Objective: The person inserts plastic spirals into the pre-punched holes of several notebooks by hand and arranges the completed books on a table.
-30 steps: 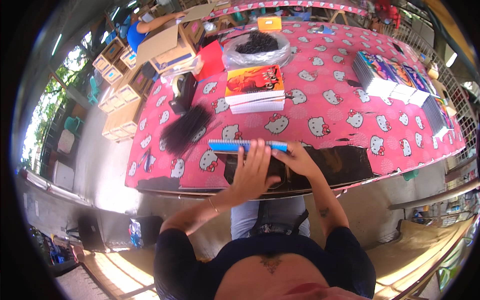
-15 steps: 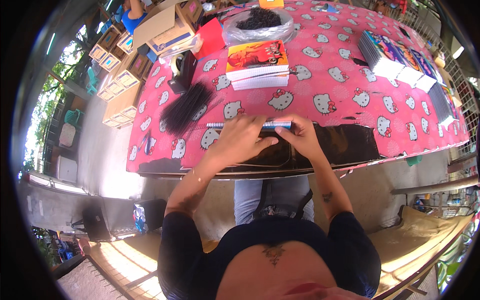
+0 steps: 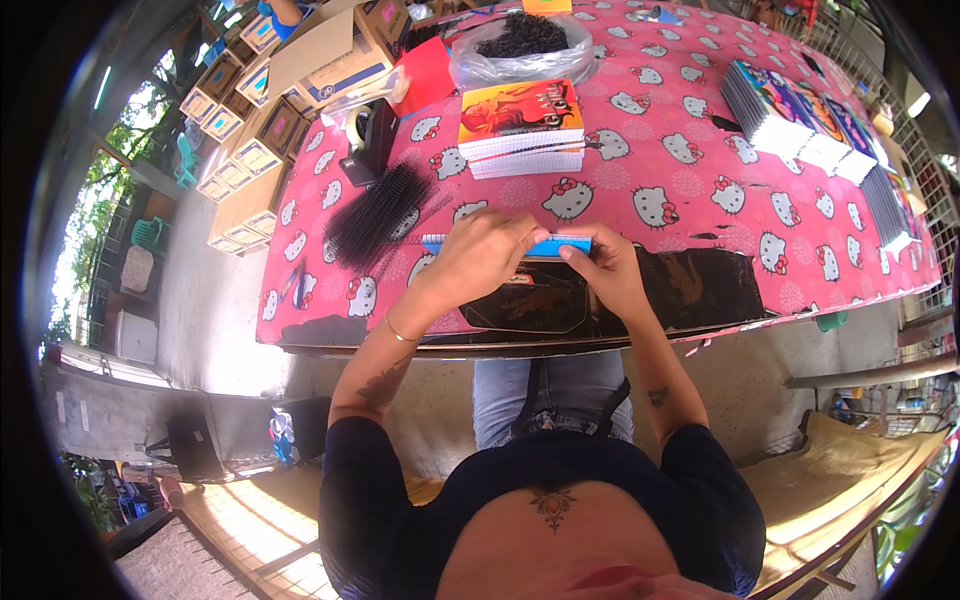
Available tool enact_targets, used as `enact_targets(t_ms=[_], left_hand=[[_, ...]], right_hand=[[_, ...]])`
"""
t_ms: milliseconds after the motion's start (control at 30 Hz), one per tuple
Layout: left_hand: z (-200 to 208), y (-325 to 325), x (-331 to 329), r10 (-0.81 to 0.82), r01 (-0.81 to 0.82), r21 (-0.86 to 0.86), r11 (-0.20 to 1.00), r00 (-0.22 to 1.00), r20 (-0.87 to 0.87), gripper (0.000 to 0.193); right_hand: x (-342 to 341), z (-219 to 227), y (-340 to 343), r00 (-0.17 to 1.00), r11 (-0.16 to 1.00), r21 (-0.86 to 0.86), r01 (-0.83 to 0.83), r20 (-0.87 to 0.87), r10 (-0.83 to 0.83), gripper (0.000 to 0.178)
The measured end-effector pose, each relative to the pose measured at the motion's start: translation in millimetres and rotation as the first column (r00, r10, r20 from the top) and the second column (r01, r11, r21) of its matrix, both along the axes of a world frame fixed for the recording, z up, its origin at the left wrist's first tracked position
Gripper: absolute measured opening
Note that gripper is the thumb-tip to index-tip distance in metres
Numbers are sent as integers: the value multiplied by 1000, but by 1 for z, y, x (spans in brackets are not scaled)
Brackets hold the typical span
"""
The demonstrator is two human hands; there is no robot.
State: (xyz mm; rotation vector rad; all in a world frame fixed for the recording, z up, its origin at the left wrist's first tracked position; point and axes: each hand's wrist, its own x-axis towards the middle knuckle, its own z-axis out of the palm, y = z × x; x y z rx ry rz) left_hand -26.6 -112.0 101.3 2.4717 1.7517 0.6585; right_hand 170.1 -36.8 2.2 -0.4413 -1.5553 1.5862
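Cartons (image 3: 240, 205) stand stacked at the left, beside the pink-covered desk (image 3: 690, 210). Right of them, a larger open carton (image 3: 340, 72) has a flap spread out, with part of a co-worker in blue (image 3: 286, 12) behind it. A black tape dispenser (image 3: 371, 148) stands on the desk, just beyond a loose bundle of black binding coils (image 3: 375, 215); a red sheet (image 3: 428, 80) lies near it. The left hand (image 3: 478, 258) arches over a blue notebook (image 3: 552, 246) at the desk's near edge, its fingers drawn together by the spiral edge; whether they pinch it I cannot tell. Farther back are a stack of orange-covered notebooks (image 3: 520, 110) and a clear bag (image 3: 480, 70) of black coils. The right hand (image 3: 608, 268) pinches the blue notebook's right end, thumb on the near face. A black patch (image 3: 695, 285) marks the desk beside it. At far right stand piles of colourful notebooks (image 3: 795, 105).
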Motion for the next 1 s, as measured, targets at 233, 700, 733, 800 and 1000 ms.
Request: enact_targets(t_ms=[233, 700, 733, 800, 1000], left_hand=[[-97, -43, 51, 170, -109, 310, 944, 969, -178, 77], [-43, -18, 54, 198, -146, 294, 945, 967, -158, 84], [-42, -23, 56, 187, -144, 300, 943, 975, -121, 82], [-35, -31, 54, 163, -141, 309, 940, 986, -47, 79], [21, -1, 27, 27, -57, -310, 949, 995, -101, 45]], right_hand=[[0, 7, -8, 991, 994, -7, 107, 84, -106, 36], [11, 2, -7, 964, 974, 181, 133, 204, -169, 17], [12, -1, -5, 959, 971, 201, 128, 223, -173, 17], [7, -6, -3, 984, 963, 229, 145, 71, -165, 18], [8, 8, -12, 989, 978, 166, 125, 53, -135, 19]])
